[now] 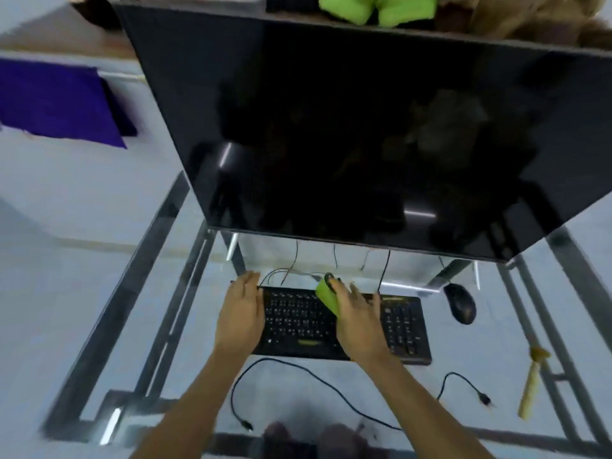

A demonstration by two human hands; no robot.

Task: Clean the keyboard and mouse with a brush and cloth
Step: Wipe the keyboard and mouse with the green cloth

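A black keyboard (298, 321) lies on the glass table (99, 210) under the monitor. My left hand (240, 314) rests flat on the keyboard's left end, fingers apart. My right hand (356, 321) presses a folded green cloth (327, 294) onto the upper middle of the keys. A black mouse (459, 303) sits to the right of the keyboard, apart from both hands. A brush (531, 382) with a pale wooden handle lies on the table at the right, bristles pointing away from me.
A large dark monitor (364, 127) overhangs the far side of the keyboard. Loose black cables (298, 369) with plugs trail across the glass in front of the keyboard. A purple cloth (59, 101) lies far left. Another green cloth (381, 8) sits behind the monitor.
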